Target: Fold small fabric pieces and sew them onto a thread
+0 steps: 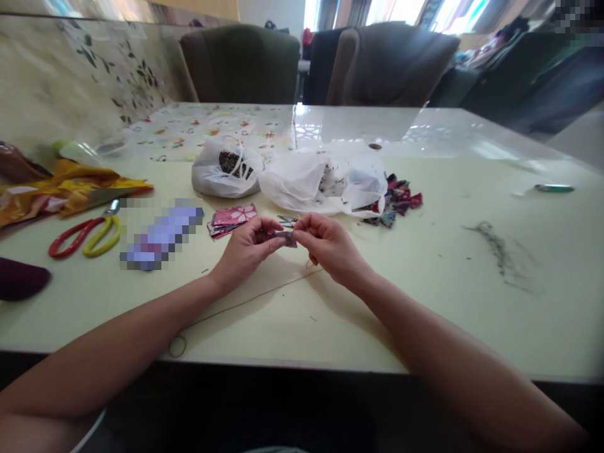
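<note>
My left hand (250,245) pinches a small folded piece of patterned cloth (287,238) above the middle of the table. Close against its right end, my right hand (325,242) has thumb and fingertips pressed together at the cloth's edge; whether a needle is between them is too small to see. A dark thread (255,294) runs from below my right hand across the tabletop to a loop near the front edge. Just behind my fingers lie small thread snips (287,221), partly hidden. Beside my left hand is a stack of printed cloth pieces (233,217), pink on top.
Two white plastic bags (207,176) stand behind my hands, with several sewn dark cloth bits (401,198) at their right. Red-and-yellow-handled scissors (101,236) and yellow cloth (80,185) lie left. A tangle of thread (497,248) and a green pen-like object (554,188) lie right.
</note>
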### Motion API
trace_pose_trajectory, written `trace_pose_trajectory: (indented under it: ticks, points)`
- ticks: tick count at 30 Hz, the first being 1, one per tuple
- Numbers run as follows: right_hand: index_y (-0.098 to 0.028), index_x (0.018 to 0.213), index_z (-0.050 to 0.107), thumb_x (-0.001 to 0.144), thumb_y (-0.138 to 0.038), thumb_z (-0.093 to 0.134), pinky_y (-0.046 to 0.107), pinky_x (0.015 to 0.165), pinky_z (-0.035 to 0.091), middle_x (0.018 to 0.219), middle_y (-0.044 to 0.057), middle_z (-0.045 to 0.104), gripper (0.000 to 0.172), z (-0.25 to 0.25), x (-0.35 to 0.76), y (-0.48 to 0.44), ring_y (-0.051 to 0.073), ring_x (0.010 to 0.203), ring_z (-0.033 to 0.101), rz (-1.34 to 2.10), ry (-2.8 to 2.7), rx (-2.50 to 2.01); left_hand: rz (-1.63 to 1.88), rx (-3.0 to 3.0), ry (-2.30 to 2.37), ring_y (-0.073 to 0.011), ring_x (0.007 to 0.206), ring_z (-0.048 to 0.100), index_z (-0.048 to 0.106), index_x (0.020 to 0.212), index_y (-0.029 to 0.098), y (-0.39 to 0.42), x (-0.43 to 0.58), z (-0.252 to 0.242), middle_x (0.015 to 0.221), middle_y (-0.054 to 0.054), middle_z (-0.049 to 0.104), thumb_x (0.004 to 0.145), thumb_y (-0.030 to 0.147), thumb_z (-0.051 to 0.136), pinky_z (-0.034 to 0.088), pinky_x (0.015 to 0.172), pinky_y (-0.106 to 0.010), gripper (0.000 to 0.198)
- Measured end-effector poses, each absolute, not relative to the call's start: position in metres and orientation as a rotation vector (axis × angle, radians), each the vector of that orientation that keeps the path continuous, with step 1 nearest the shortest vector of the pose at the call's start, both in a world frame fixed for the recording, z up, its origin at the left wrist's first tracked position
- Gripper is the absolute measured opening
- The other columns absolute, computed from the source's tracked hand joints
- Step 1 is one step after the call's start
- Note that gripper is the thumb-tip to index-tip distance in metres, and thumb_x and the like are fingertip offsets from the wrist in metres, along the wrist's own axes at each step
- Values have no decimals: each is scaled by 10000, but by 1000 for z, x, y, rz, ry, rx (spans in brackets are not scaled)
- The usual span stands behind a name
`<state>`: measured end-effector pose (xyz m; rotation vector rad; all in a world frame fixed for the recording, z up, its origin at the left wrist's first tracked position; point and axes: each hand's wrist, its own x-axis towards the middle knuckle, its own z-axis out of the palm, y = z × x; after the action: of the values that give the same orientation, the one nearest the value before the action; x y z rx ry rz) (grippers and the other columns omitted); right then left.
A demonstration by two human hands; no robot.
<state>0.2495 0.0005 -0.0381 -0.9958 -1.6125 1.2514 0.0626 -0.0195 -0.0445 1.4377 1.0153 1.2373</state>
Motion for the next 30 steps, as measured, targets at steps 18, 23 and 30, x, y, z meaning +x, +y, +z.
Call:
trace_pose_trajectory:
  ticks: [18, 23, 30]
  points:
    - [-193, 792, 586, 803, -375, 729, 193, 351, 352, 607, -61, 530, 232, -42, 250, 4, 43, 405, 409, 1375, -1457, -1035, 1268, 1289, 1045, -118, 572, 625, 584, 824, 170, -20, 62, -46, 672, -9, 665, 789, 348, 791, 510, 474, -208, 275]
    - [-191, 801, 591, 793, -373, 730, 195, 350, 348, 610, -63, 530, 229, -40, 250, 4, 41, 400, 408, 1393, -1423, -1040, 1287, 1294, 1049, -124, 609, 665, 568, 929, 178, -19, 62, -44, 755, 21, 665, 756, 313, 809, 579, 523, -236, 325]
    - [-192, 795, 588, 796, -366, 733, 196, 357, 342, 570, -71, 488, 226, -38, 250, 3, 45, 404, 394, 1409, -1393, -1053, 1312, 1409, 1061, -93, 570, 606, 566, 972, 202, -18, 60, -45, 781, 28, 664, 772, 306, 794, 501, 457, -184, 320]
